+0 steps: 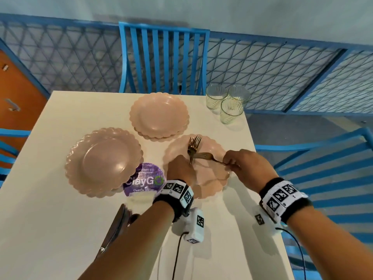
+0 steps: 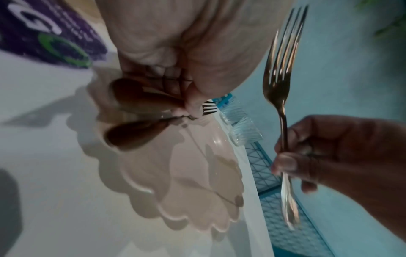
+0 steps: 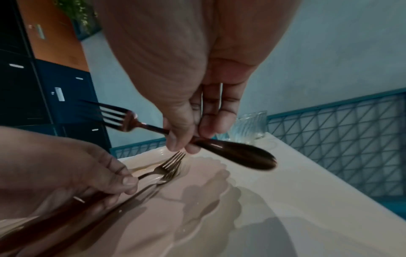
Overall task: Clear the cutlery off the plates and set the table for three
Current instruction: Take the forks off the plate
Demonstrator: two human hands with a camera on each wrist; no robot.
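Three pink scalloped plates lie on the white table (image 1: 60, 229): a far plate (image 1: 159, 116), a left plate (image 1: 104, 161) and a right plate (image 1: 210, 178). Over the right plate my left hand (image 1: 181, 166) grips two copper-coloured forks (image 1: 193, 143) by their handles (image 2: 140, 97), tines pointing away. My right hand (image 1: 232, 164) pinches a third fork (image 1: 205, 156) at mid-handle, tines toward the left; the same fork (image 3: 140, 125) shows in the right wrist view above the plate (image 3: 175, 217). Both hands hover just above the plate's surface.
Three clear ribbed glasses (image 1: 226, 102) cluster at the far right corner. Silver knives (image 1: 119, 221) lie on the table beside my left forearm. A purple round sticker (image 1: 144, 178) sits between the near plates. Blue chairs (image 1: 163, 57) stand at the far and right sides.
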